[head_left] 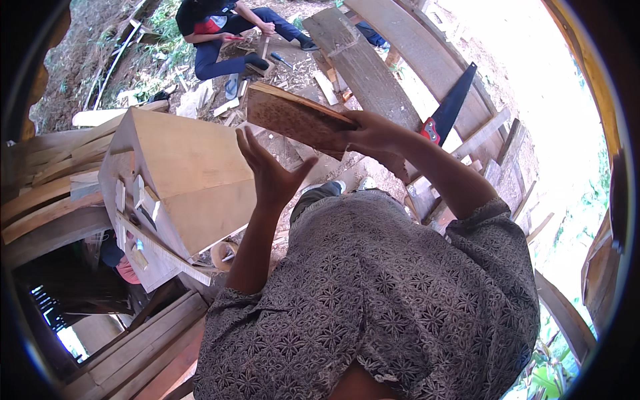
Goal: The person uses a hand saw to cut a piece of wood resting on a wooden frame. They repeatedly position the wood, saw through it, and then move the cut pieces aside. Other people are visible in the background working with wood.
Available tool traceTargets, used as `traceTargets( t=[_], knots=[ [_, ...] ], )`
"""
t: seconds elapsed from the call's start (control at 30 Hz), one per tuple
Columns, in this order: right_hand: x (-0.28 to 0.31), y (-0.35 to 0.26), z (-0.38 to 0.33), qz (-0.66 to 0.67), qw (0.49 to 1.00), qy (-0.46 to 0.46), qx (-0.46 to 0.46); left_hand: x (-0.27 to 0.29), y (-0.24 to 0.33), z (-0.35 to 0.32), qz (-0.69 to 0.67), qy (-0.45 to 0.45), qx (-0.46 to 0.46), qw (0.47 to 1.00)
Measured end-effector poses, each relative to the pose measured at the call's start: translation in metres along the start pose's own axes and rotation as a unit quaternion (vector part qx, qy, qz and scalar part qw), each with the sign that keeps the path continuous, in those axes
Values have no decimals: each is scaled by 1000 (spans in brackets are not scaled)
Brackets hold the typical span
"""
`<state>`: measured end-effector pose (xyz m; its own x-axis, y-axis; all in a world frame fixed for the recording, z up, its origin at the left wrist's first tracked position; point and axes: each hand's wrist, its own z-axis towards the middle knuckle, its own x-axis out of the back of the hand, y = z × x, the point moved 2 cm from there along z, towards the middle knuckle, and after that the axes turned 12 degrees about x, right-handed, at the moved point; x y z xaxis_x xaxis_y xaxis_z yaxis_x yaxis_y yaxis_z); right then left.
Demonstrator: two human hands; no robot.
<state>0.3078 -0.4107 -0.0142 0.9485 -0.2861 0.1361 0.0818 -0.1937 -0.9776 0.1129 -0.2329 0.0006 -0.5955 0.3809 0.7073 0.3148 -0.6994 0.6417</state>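
My right hand grips the near right end of a short, rough brown wooden board, held up in front of me with one long edge turned upward. The fingers of my left hand are spread apart just below the board's left end, and nothing is in them. A large pale plywood box stands close by on the left of that hand. To the right of my right forearm, a handsaw with a dark blade and red handle leans over some planks.
Wide weathered planks stretch across the upper right. At the top a person sits on the ground, holding a piece of wood. A blue-handled tool and a sandal lie among wood chips. Curved boards are stacked at the left.
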Motion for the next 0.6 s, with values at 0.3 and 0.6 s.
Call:
traceTargets(
  t=[0.3, 0.6],
  knots=[
    [41, 66, -24, 21, 977, -191, -91, -67, 56, 33, 284, -395, -231, 843],
    [46, 104, -51, -59, 971, -191, -129, -114, 60, 14, 236, -396, -306, 833]
  ],
)
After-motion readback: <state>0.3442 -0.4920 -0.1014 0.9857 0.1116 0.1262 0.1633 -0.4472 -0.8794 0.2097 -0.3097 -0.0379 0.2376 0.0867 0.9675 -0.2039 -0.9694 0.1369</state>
